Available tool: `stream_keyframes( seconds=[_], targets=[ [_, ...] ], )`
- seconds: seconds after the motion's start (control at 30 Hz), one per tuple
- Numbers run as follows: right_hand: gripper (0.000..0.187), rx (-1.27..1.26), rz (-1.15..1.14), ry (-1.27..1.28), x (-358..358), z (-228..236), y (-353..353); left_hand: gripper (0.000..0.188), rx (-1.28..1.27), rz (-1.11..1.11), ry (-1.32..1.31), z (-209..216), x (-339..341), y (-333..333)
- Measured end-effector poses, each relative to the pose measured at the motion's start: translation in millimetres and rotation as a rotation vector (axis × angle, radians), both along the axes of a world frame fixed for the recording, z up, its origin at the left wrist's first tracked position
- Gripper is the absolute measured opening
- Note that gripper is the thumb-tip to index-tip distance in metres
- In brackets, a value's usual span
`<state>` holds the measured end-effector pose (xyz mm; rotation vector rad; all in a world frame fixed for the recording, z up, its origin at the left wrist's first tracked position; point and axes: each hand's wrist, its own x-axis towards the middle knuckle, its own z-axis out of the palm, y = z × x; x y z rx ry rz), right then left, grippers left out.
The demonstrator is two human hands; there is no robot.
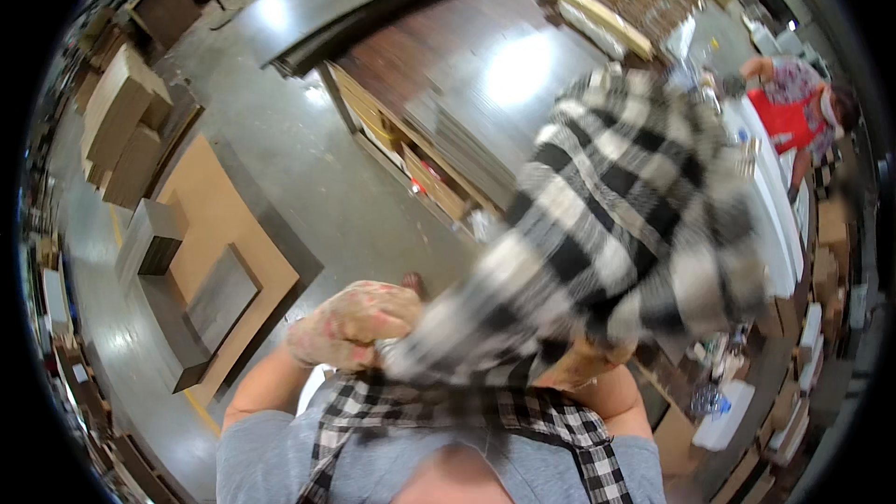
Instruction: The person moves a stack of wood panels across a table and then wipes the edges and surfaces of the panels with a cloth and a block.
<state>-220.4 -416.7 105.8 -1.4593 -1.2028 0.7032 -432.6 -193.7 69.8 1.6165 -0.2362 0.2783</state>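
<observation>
A large black-and-white checked cloth (625, 196) is raised in front of my chest, bunched, slanting up to the right and smeared by motion. My left hand (359, 322), in a pale glove with reddish spots, is closed on its lower left edge. Under the cloth's lower right side is my right hand (588, 362), in a tan glove. Its fingers are mostly hidden and blurred. Across my grey shirt lies a checked apron (448, 411) with shoulder straps; whether the raised cloth is part of it I cannot tell.
Ahead stands a workbench (439, 47) bearing stacked dark boards (364, 0). On the floor at left, panels (224, 294) lie on a brown cardboard sheet (215, 196), near stacked boxes (121, 121). At far right, a person in red (789, 117) works by a white panel (761, 187).
</observation>
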Motion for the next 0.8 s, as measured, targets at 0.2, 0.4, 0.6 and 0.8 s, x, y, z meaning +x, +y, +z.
stream_keyframes(
  seconds=[0.2,0.4,0.6,0.8],
  targets=[
    [0.039,-0.407,-0.007,0.151,-11,-50,-107,0.051,0.110,-0.214,-0.162,10,31,-41],
    [0.039,-0.551,-0.142,0.376,-50,-89,-162,0.052,0.155,-0.311,-0.163,7,55,-73],
    [0.039,-0.546,-0.179,0.451,-71,-108,-174,0.044,0.021,-0.353,-0.232,7,93,-98],
    [0.039,-0.552,-0.202,0.469,-70,-113,-186,0.044,0.004,-0.396,-0.242,6,110,-110]
  ],
)
